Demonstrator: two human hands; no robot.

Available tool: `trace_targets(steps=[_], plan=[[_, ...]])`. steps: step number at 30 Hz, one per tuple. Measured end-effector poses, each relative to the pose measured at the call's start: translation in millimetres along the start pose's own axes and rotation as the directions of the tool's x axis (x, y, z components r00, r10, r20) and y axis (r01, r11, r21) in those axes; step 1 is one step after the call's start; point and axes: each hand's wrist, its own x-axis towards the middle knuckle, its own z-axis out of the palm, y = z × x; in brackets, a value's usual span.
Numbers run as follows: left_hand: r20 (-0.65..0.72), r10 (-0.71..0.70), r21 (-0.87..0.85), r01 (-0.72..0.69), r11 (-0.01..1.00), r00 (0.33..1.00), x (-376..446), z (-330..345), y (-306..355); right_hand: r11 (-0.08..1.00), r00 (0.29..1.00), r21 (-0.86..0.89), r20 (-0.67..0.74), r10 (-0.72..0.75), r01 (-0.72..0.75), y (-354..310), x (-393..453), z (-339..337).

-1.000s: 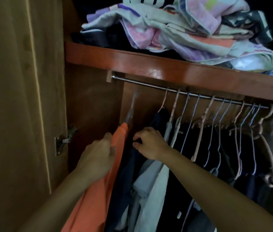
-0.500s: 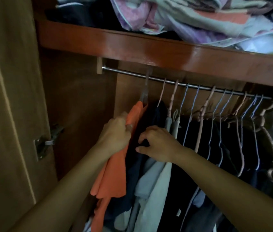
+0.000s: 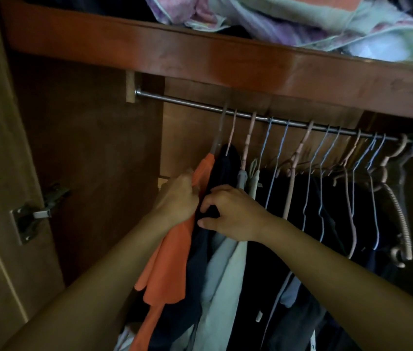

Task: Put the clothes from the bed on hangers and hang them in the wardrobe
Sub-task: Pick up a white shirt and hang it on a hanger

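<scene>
Orange garment going onto the wardrobe rail, at the left end of the row.

The left hand (image 3: 178,197) grips the shoulder of the orange garment (image 3: 175,249), whose hanger (image 3: 216,138) appears hooked over the rail (image 3: 180,100), though the hook itself is blurred. The right hand (image 3: 230,214) pinches the dark garment (image 3: 221,171) just beside it, fingers curled into the cloth. To finish well, I would hold the dark garment aside toward the right end of the rail, check that the hook sits fully over the bar, then let the orange cloth drop straight without bunching. Folded bedding (image 3: 301,19) lies on the shelf (image 3: 149,49) above.
</scene>
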Motion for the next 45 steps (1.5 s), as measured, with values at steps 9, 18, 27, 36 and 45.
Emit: trace_targets(steps=[9,18,27,36,45], plan=[[0.033,-0.052,0.075,0.05,0.996,0.998,-14,7,-3,0.999,1.0,0.017,-0.012,-0.029,0.029,1,-1,3],[-0.241,0.105,0.125,-0.076,0.989,0.965,-23,-27,2,0.99,0.999,0.138,-0.031,0.012,-0.008,2,-12,-16],[-0.016,0.275,0.186,-0.267,0.946,0.961,-39,-44,27,0.99,0.997,0.12,0.025,0.073,-0.075,12,-35,-39],[0.33,0.179,0.186,-0.25,0.95,0.927,-49,-38,54,0.982,0.976,0.082,0.147,0.159,-0.172,24,-76,-51],[0.438,0.362,0.087,-0.44,0.894,0.823,-43,-4,93,0.92,0.917,0.071,0.136,0.374,-0.386,35,-134,-65]])
